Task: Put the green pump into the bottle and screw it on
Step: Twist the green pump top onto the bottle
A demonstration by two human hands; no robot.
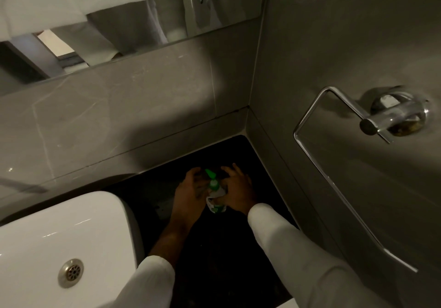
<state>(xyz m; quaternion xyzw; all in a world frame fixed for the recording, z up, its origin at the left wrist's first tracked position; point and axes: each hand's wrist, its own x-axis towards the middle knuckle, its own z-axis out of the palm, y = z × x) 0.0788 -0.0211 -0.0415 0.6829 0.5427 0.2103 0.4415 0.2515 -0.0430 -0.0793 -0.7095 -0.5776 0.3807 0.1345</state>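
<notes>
A: The bottle (pixel 216 201) is seen standing on the dark counter (pixel 214 248), deep in the corner where the two grey walls meet, with the green pump (pixel 212 179) sitting at its neck.

B: And it is flanked closely. The left hand (pixel 189 192) is curled against the bottle's left side, fingers bent round toward the pump; whether a firm grip is had cannot be told in this dim light.

A: The right hand (pixel 238 192) is wrapped on the bottle's right side, lower body held, fingers spread above it.

B: Whether the pump's collar is seated down on the neck cannot be made out; the spout is pointed up and away toward the back wall.

A: White sleeves are worn on both arms. A white sink (pixel 59 236) is placed just left of the counter, its drain (pixel 70 272) visible.

B: A chrome towel ring (pixel 346 164) is mounted on the right wall, and a mirror (pixel 119 21) is fixed above.
</notes>
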